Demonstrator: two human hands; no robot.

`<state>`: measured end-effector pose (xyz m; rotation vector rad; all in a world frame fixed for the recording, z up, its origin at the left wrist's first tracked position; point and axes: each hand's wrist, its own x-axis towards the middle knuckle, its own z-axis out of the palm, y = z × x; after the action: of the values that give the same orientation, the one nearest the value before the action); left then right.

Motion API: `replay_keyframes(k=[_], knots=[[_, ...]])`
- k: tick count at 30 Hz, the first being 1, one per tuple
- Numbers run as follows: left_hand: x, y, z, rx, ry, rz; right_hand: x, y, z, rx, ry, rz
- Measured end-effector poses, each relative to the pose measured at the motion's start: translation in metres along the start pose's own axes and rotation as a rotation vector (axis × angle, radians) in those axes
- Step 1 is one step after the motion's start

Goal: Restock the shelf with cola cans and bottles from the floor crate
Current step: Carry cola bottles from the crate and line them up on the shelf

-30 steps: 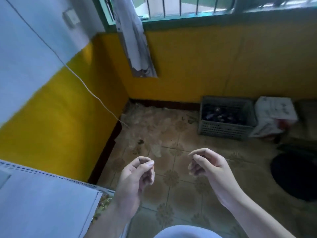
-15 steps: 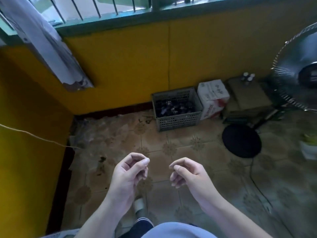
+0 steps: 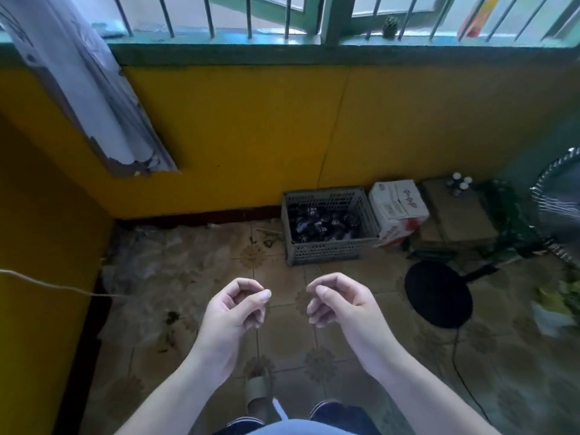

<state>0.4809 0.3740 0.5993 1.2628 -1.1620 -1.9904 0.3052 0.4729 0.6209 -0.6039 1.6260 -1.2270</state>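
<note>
Closer now, the crate (image 3: 329, 246) of cola cans (image 3: 323, 222) sits against the wall ahead, my left hand (image 3: 232, 312) and right hand (image 3: 342, 306) loosely curled and empty, and I might snag the fan cord (image 3: 461, 365) stepping in.

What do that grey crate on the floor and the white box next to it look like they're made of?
The crate looks like moulded plastic in a matte grey: its walls are a regular grid of small holes. The white box seems to be printed cardboard, going by its folded top flaps and red print. Its surface looks fairly smooth, though the picture is too soft to be sure.
</note>
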Motion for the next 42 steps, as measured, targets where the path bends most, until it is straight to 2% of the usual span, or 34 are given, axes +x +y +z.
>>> replay_keyframes(k=[4,9,14,18,22,31,37,42], knots=[[0.040,0.018,-0.008,0.058,-0.025,-0.040,0.028,-0.023,0.010,-0.009,0.025,-0.082],[0.076,0.022,0.002,0.073,-0.055,-0.070,0.050,-0.015,-0.007,0.020,0.040,0.000],[0.118,0.005,0.026,0.034,0.061,-0.217,0.085,-0.006,-0.057,0.116,0.119,0.051],[0.158,0.014,0.061,0.091,0.121,-0.200,0.131,0.000,-0.109,0.195,0.196,0.113],[0.204,0.036,0.115,0.079,0.141,-0.172,0.183,-0.009,-0.162,0.256,0.189,0.231],[0.272,0.069,0.256,0.039,0.020,-0.203,0.289,-0.050,-0.257,0.109,0.030,0.358],[0.323,0.066,0.251,-0.003,0.100,-0.302,0.335,-0.062,-0.271,-0.079,-0.115,0.407],[0.382,0.061,0.229,-0.084,0.112,-0.397,0.370,-0.069,-0.266,-0.169,-0.067,0.511]])
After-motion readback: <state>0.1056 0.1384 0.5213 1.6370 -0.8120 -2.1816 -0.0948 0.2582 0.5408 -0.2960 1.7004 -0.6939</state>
